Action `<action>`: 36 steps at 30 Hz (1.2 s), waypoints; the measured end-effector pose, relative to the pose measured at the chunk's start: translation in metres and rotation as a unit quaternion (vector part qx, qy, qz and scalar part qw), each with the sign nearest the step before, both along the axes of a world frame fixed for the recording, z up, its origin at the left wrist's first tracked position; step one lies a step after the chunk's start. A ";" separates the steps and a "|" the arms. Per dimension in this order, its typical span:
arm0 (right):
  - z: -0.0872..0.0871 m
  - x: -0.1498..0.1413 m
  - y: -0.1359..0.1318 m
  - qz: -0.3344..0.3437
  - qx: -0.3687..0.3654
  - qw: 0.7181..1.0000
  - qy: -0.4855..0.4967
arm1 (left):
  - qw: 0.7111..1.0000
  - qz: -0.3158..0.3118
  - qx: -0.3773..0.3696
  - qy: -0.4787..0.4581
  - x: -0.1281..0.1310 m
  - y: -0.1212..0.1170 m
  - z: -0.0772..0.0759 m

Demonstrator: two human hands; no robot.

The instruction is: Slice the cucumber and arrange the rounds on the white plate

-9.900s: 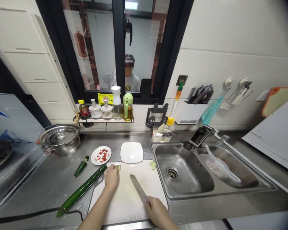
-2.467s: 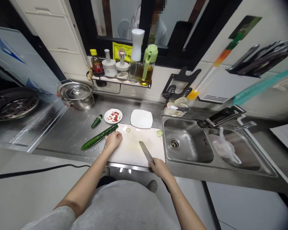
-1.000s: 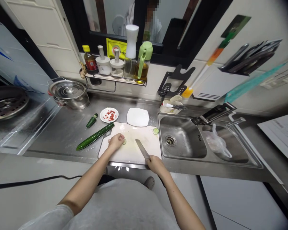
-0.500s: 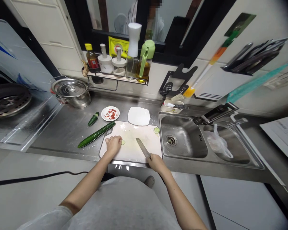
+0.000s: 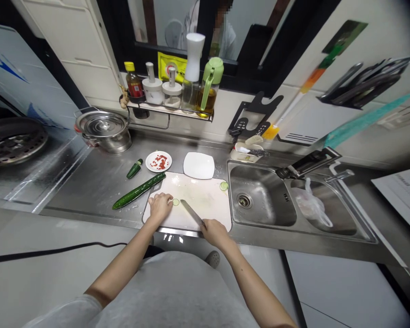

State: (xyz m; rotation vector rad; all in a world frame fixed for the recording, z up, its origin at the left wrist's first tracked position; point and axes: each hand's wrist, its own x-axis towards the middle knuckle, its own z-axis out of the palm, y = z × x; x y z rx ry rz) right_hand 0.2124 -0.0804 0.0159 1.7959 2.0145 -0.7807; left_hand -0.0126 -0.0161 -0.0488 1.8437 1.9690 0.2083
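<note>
On the white cutting board (image 5: 205, 209), my left hand (image 5: 161, 206) rests with its fingers bent together against the left edge of a thin cucumber slice (image 5: 176, 202). A kitchen knife (image 5: 192, 212) is in my right hand (image 5: 214, 231), wrapped round its handle. Its blade slants up and left over the board, with the tip just right of the slice. A few more cucumber slices (image 5: 223, 186) lie at the board's right edge. One long cucumber (image 5: 138, 191) lies left of the board, its upper end by the board's corner. Behind it is a short cucumber piece (image 5: 134, 170).
Behind the board are a plate with red bits (image 5: 159, 161) and a white plate (image 5: 198, 165). A steel sink (image 5: 259, 196) borders the board on the right. A lidded pot (image 5: 104, 130) stands at the back left, and a condiment rack (image 5: 171, 109) hangs above the counter.
The knife in my right hand has moved left, its tip now close to the cucumber slice. My left hand stays beside the slice. The view has shifted slightly.
</note>
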 end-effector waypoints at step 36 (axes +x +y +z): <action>-0.010 -0.030 0.001 0.022 -0.028 0.999 -0.011 | 1.000 -0.008 -0.018 -0.009 0.007 -0.001 -0.001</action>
